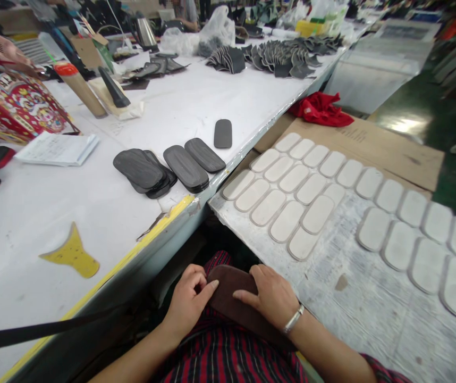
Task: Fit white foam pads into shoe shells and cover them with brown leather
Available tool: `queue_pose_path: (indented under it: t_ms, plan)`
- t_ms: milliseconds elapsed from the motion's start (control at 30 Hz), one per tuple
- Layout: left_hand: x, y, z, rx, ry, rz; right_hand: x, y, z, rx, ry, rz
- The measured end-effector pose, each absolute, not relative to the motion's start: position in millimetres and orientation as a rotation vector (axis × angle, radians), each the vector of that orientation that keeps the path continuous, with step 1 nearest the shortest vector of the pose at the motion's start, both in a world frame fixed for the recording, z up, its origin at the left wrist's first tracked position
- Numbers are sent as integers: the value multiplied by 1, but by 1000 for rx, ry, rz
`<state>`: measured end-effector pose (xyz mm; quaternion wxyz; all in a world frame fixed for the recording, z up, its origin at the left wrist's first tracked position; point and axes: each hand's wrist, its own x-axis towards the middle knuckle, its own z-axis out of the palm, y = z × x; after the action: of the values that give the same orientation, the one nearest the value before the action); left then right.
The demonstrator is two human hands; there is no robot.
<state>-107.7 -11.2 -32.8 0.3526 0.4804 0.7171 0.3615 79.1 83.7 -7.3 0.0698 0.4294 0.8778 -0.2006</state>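
Observation:
A dark brown oval pad [231, 287] lies on my lap, over a red striped cloth [228, 351]. My left hand [188, 303] pinches its left end with thumb and fingers. My right hand [270, 295], a silver bracelet on the wrist, lies on top of its right part with the fingers curled over the far edge. Both hands are below the edge of the white worktable [52, 213].
Stacks of dark oval pads [184, 167] and a single one [222, 133] lie near the table's edge. Rows of pale oval pads [303, 191] cover a papered board at right. A yellow cut shape [72, 255], papers [58, 149], a red patterned box [13, 106] and a red cloth [321, 109] are about.

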Motion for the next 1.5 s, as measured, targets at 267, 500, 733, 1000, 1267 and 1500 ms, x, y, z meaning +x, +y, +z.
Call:
queue_pose_path:
  t_ms: [267,500,733,1000,1267,1500]
  plan:
    - [-106,-11,-36,1232,1863,992,77,88,-6,1307,2584,-624]
    - [-107,-14,-43,1095,1808,1078,76,87,-3,1343,2528,-638]
    - [-112,-36,-83,884,1349,1259,75,86,-1,1397,2483,-672]
    - [-94,-36,-64,950,1381,1148,73,78,-1,1422,2616,-587]
    - [-105,-29,-56,851,1289,1129,61,53,-7,654,3101,-307]
    - [-116,-31,-66,1155,1314,1040,81,55,-6,670,2971,-308]
